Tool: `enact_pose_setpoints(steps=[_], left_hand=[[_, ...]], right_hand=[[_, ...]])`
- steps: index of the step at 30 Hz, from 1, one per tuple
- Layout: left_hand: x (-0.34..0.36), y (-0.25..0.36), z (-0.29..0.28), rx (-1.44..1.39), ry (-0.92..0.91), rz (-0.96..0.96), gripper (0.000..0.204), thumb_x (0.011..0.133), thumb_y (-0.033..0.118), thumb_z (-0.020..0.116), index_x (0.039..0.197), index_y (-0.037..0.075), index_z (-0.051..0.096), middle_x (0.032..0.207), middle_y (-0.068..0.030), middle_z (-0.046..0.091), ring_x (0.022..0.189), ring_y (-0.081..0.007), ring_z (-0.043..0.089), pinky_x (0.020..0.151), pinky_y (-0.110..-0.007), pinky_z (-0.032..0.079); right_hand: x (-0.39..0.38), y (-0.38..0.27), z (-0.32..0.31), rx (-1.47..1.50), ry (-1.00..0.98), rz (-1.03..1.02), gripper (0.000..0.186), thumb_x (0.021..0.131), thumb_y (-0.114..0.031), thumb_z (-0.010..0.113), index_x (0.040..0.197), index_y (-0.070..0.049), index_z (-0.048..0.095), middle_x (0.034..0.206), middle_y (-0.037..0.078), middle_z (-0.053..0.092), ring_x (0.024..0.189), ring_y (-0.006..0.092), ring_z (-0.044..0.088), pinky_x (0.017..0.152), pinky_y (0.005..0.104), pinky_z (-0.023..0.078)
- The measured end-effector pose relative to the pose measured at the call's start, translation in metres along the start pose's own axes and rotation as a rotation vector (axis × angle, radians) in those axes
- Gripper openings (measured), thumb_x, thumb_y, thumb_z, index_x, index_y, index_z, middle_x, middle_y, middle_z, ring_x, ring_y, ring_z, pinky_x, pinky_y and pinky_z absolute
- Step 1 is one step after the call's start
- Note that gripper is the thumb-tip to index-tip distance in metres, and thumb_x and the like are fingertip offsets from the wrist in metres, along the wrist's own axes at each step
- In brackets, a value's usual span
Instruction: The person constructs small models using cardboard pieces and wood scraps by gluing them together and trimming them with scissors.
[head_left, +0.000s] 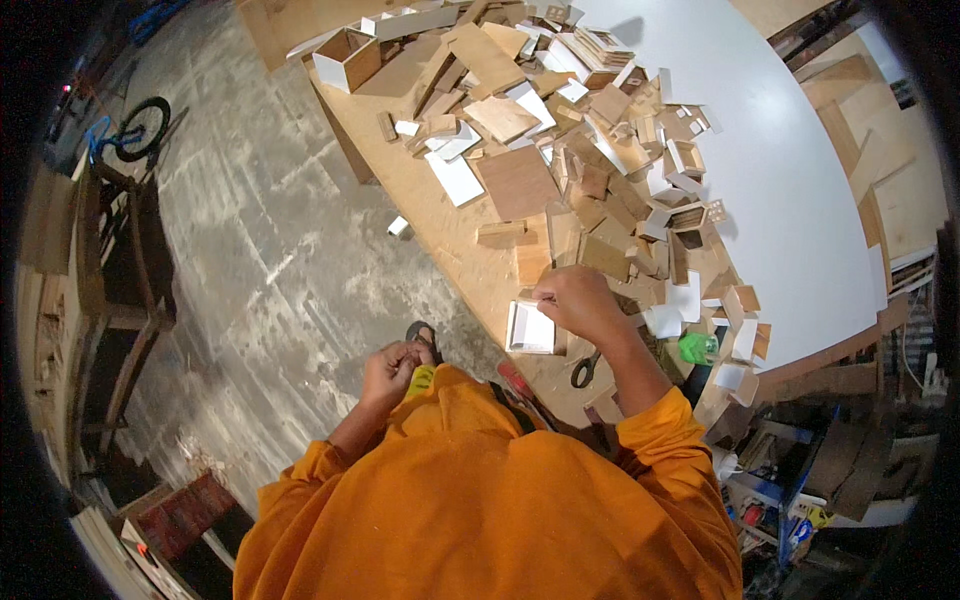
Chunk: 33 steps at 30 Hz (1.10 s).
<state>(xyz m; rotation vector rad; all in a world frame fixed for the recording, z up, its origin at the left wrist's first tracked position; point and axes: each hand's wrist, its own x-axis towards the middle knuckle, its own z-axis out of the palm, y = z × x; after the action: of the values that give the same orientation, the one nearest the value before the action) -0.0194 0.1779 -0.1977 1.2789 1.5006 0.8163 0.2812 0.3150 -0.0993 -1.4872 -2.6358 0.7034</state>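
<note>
My right hand (pixel 580 300) is closed over the table's near end, fingertips pinched at the far right corner of a small shallow white box with pale wooden edges (pixel 531 328). Whether the fingers touch the box or hold something tiny above it, I cannot make out. Off the table's left edge, in front of my body, my left hand (pixel 390 372) is closed with its fingers pressed together; anything inside is hidden. Beside my right wrist lies a tool with a black loop handle (pixel 583 372). A red-handled tool (pixel 514 378) sits at the table edge near my waist.
Wood offcuts (pixel 520 185) and small box pieces pile across the wooden table (pixel 450 240). A white panel (pixel 790 160) covers its right side. A green translucent object (pixel 698 348) stands right of my forearm. Wooden shelving (pixel 110 310) lines the left beyond the concrete floor (pixel 270 240).
</note>
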Motion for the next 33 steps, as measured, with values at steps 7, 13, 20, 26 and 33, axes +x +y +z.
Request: enact_pose_setpoints(steps=[7,13,20,26,33], left_hand=[[-0.004,-0.005,0.002,-0.019,0.020,0.019,0.017,0.087,0.002,0.053,0.096,0.000,0.068,0.086,-0.0151,0.068,0.075,-0.0230,0.065,0.069,-0.032,0.050],[-0.007,0.008,0.004,-0.007,0.021,0.013,0.020,0.083,-0.002,0.051,0.093,0.000,0.068,0.081,-0.0130,0.067,0.070,-0.0198,0.062,0.068,-0.030,0.049],[-0.007,-0.004,0.008,-0.025,0.048,0.063,0.019,0.082,-0.004,0.051,0.091,-0.001,0.067,0.079,-0.0123,0.066,0.069,-0.0172,0.061,0.066,-0.029,0.047],[-0.007,0.000,0.006,0.034,0.022,0.027,0.015,0.084,-0.001,0.052,0.088,-0.002,0.066,0.084,-0.0131,0.069,0.076,-0.0185,0.066,0.067,-0.031,0.050],[-0.005,-0.033,0.006,-0.011,0.000,0.115,0.016,0.084,-0.003,0.059,0.092,0.004,0.071,0.084,-0.0147,0.067,0.072,-0.0237,0.066,0.065,-0.031,0.049]], right_hand=[[0.001,-0.002,0.002,-0.042,-0.011,-0.024,0.013,0.077,-0.017,0.069,0.082,-0.006,0.069,0.083,0.015,0.066,0.081,0.0342,0.065,0.073,0.0455,0.052],[0.000,0.002,0.009,0.003,0.008,0.000,0.013,0.077,-0.016,0.069,0.084,-0.005,0.069,0.084,0.015,0.066,0.080,0.0344,0.065,0.074,0.0450,0.051],[-0.001,0.005,0.003,0.070,0.087,0.075,0.014,0.078,-0.017,0.068,0.086,-0.005,0.069,0.086,0.015,0.066,0.082,0.0341,0.065,0.074,0.0446,0.051],[-0.011,0.037,-0.024,0.091,0.295,0.299,0.017,0.077,-0.017,0.071,0.091,-0.007,0.071,0.081,0.014,0.068,0.076,0.0317,0.067,0.066,0.0415,0.053],[-0.001,0.057,-0.027,-0.055,0.460,0.291,0.029,0.075,-0.015,0.072,0.103,-0.005,0.068,0.089,0.015,0.068,0.081,0.0285,0.066,0.073,0.0368,0.051]])
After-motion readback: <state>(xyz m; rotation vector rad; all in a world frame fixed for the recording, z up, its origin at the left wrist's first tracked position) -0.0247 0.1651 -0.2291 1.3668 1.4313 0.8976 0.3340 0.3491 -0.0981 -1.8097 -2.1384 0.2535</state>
